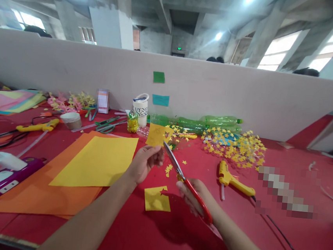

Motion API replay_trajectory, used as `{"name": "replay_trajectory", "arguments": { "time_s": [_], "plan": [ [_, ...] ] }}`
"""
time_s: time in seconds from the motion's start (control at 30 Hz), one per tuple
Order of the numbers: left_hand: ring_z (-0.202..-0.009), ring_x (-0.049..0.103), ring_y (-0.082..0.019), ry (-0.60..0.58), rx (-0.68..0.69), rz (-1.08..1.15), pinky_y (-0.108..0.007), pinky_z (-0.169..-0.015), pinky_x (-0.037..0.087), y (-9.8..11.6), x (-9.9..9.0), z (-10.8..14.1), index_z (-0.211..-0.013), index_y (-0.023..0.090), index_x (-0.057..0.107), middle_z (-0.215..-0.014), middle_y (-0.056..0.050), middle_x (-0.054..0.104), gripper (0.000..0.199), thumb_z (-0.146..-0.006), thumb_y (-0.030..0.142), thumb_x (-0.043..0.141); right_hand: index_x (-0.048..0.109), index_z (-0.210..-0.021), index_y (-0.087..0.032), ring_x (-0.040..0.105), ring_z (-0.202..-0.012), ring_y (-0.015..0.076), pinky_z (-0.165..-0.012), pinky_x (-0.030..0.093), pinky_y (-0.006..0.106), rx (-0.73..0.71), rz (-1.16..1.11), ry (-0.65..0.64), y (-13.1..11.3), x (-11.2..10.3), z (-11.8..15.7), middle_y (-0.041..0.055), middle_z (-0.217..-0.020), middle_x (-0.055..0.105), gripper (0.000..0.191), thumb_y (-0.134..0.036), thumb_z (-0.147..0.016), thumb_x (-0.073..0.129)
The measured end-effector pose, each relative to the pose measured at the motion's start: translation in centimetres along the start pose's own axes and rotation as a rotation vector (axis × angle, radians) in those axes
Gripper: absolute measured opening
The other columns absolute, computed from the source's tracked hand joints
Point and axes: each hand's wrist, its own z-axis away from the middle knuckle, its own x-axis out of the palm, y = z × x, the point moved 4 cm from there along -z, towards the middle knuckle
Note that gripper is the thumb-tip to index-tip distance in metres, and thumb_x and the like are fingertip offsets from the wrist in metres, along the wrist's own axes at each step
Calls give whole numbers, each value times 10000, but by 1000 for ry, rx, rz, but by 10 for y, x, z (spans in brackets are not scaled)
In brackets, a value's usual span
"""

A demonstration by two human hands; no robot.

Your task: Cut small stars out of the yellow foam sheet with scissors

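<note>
Pinched in my left hand [146,163] is a small yellow paper piece [155,135], held upright above the red table. My right hand [196,196] is wrapped round red-handled scissors [196,196], whose blades point up and left, with the tips at the right edge of that paper. Below, between my hands, a yellow square [157,199] with a star-shaped cutout lies flat. A few loose yellow stars [168,168] rest beyond it. Large yellow sheets [98,161] on top of orange sheets [42,191] lie left of my left hand.
A yellow glue gun [234,180] lies right of my right hand, its cord running to the front right. Behind are a star pile [241,148], green bottles [194,125] and a white cup [140,110]. At left are another glue gun [38,125] and a purple power strip [10,176].
</note>
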Motion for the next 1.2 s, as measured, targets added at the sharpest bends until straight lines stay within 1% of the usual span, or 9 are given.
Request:
{"name": "replay_trajectory", "arguments": {
  "time_s": [0.07, 0.2, 0.33, 0.57, 0.77, 0.9, 1.2],
  "plan": [
    [-466, 498, -73, -9, -5, -16, -197, -458, 363, -1, 2, 1, -687, 123, 575, -554, -3, 568, 154, -723, 273, 580, 388, -597, -179, 285, -249, 42, -274, 246, 161, 4, 0, 2, 0, 0, 0, -98, -343, 283, 384, -516, -759, 473],
    [-473, 504, -76, 76, 67, -15, -198, -458, 356, 3, -3, 0, -711, 149, 560, -567, 14, 574, 111, -699, 254, 594, 383, -576, -178, 294, -255, 41, -273, 228, 159, 5, 1, 1, 2, 0, -2, -91, -351, 305, 388, -505, -749, 499],
    [-460, 495, -75, 97, 130, -50, -205, -463, 358, 8, -5, -1, -706, 154, 550, -561, 18, 573, 100, -709, 252, 570, 393, -575, -177, 290, -251, 39, -271, 250, 159, 10, 2, -12, 5, 0, -3, -88, -352, 323, 396, -517, -752, 494],
    [-451, 476, -66, 116, 202, -124, -198, -456, 349, 11, -6, 1, -680, 135, 570, -544, 15, 555, 108, -717, 236, 570, 428, -618, -167, 331, -260, 42, -283, 287, 152, -40, 5, -55, 8, -1, -3, -84, -372, 339, 405, -542, -766, 465],
    [-456, 478, -76, 102, 218, -171, -208, -465, 354, 11, -7, 2, -662, 140, 574, -533, 17, 554, 102, -720, 222, 558, 434, -626, -169, 351, -276, 49, -279, 279, 149, -55, 56, -65, 9, -1, -3, -82, -385, 323, 421, -568, -756, 461],
    [-458, 479, -76, 102, 218, -158, -207, -465, 353, 11, -8, 1, -654, 135, 572, -535, 12, 556, 99, -711, 214, 556, 425, -628, -173, 354, -288, 45, -278, 276, 144, -65, 61, -76, 7, -1, -2, -76, -414, 325, 433, -586, -756, 443],
    [-453, 482, -79, 69, 206, -151, -211, -467, 356, 9, -10, 0, -660, 126, 582, -533, 5, 562, 91, -706, 202, 564, 428, -635, -169, 334, -287, 41, -301, 296, 142, -81, 57, -100, 1, 0, 1, -86, -392, 316, 426, -570, -779, 421]
  ]
}}
